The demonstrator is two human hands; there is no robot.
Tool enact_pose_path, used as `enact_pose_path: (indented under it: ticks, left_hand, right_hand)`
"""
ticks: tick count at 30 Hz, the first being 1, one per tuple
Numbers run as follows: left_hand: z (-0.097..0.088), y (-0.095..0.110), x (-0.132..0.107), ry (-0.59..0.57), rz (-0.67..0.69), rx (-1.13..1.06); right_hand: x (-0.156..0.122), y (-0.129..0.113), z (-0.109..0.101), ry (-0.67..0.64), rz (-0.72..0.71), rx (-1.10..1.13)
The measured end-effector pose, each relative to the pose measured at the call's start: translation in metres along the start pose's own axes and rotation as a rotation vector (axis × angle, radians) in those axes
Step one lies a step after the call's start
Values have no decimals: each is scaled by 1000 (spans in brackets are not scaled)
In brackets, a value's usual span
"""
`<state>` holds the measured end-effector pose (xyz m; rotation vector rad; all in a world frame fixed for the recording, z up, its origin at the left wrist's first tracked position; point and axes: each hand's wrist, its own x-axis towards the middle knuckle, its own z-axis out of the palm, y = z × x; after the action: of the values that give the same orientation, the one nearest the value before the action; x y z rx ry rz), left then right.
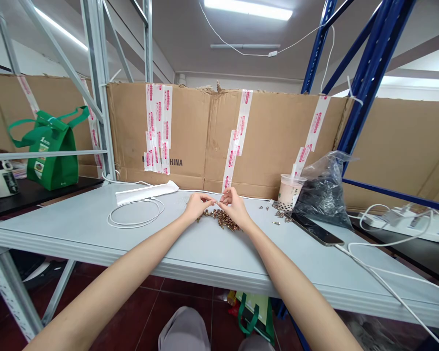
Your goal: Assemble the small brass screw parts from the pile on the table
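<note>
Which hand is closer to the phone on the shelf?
The right hand is closer to the phone; the left hand lies farther off, on the right hand's other side.

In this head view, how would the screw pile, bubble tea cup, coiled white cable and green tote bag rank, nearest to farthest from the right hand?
From the right hand:
1. Screw pile, just below and left.
2. Bubble tea cup, to the right.
3. Coiled white cable, to the left.
4. Green tote bag, far left.

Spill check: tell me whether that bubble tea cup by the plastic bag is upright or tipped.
Upright: the bubble tea cup stands on the shelf top, its rim level, dark pearls at the bottom.
</note>
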<state>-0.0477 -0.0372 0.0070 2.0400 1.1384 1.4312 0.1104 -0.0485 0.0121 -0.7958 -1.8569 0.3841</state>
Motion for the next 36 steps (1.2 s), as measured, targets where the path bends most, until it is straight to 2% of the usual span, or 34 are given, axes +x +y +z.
enact_pose_path:
  ticks: [4, 11, 18, 22, 28, 31, 36]
  left_hand:
    - [-1, 1, -1, 21, 2, 46]
    - [0, 1, 0, 6, 27, -46]
    - [1, -5, 1, -2, 64, -33]
    - [0, -5, 2, -28, 102, -56]
    - [-1, 0, 1, 8, 131, -19]
    - [-2, 2, 0, 21, 161, 77]
    - [-4, 3, -2, 67, 290, 184]
  right_hand:
    - [1, -3, -2, 36, 8, -18]
    - [1, -9, -7, 13, -24, -80]
    - [0, -13, -7, -2, -46, -123]
    - [0, -8, -4, -22, 37, 68]
    - [1, 0, 0, -89, 203, 435]
    - [2, -1, -1, -70, 225, 516]
    - [3, -1, -3, -37, 274, 557]
